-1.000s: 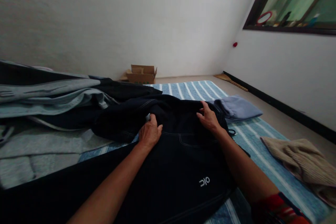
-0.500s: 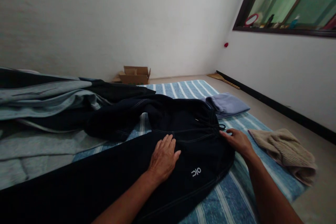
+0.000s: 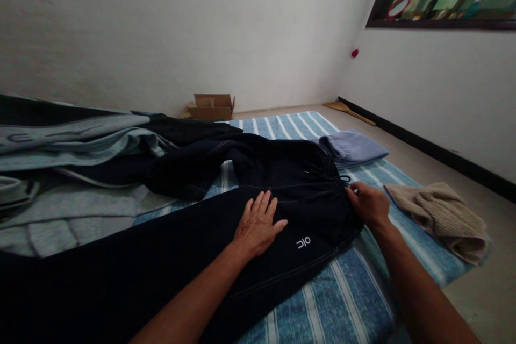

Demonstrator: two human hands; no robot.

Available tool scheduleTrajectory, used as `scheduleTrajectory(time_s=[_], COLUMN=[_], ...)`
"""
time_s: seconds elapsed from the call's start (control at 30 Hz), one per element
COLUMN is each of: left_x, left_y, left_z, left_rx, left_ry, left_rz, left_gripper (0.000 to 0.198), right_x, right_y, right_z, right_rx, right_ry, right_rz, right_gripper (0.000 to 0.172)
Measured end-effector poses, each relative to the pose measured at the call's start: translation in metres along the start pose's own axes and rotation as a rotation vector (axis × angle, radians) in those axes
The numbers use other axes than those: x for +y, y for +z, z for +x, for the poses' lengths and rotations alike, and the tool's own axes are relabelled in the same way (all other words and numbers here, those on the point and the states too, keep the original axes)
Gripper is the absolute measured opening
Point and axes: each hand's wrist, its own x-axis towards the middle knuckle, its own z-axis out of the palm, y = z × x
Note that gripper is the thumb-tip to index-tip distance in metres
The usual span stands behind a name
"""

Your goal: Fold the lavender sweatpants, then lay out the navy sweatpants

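Note:
Dark navy trousers (image 3: 290,209) with white stitching, a drawstring and a small white logo lie spread over a blue-and-white striped sheet (image 3: 318,301). One leg runs toward the lower left; the other bends away to the far left. My left hand (image 3: 258,224) rests flat on the upper part of the near leg, its fingers extended. At the waistband's right end, my right hand (image 3: 368,203) pinches the fabric close to the drawstring. Its fingertips are partly hidden by the hand itself.
Grey and dark clothes (image 3: 80,156) are heaped at the left. A folded lavender cloth (image 3: 358,148) and a folded beige ribbed cloth (image 3: 443,215) lie along the right side of the sheet. Behind, an open cardboard box (image 3: 212,107) stands by the wall.
The view has shifted slightly, so the scene sits higher. My right hand's fingers have closed more on the waistband; my left hand stays flat on the trousers.

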Motion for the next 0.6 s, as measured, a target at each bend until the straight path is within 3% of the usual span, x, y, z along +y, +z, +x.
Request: scheduleTrajectory(time_s=[0.1, 0.33, 0.4, 0.5, 0.6], left_x=[0.002, 0.002, 0.002, 0.004, 0.007], left_y=[-0.002, -0.003, -0.004, -0.006, -0.009], left_z=[0.000, -0.001, -0.002, -0.004, -0.008], left_rx=[-0.046, -0.125, -0.142, -0.167, -0.189], left_ry=[-0.004, 0.000, 0.010, 0.027, 0.025], left_rz=[0.006, 0.023, 0.008, -0.023, -0.061], left_gripper=[0.073, 0.081, 0.082, 0.082, 0.081], right_x=[0.003, -0.002, -0.006, -0.009, -0.010], right_y=[0.006, 0.010, 0.012, 0.010, 0.005], right_z=[-0.002, 0.020, 0.027, 0.030, 0.024], right_rx=[-0.062, -0.152, -0.187, -0.263, -0.242], right_ry=[0.001, 0.015, 0.018, -0.028, -0.107], right_rz=[-0.006, 0.035, 0.038, 0.056, 0.047], right_gripper=[0.034, 0.071, 0.070, 0.054, 0.039])
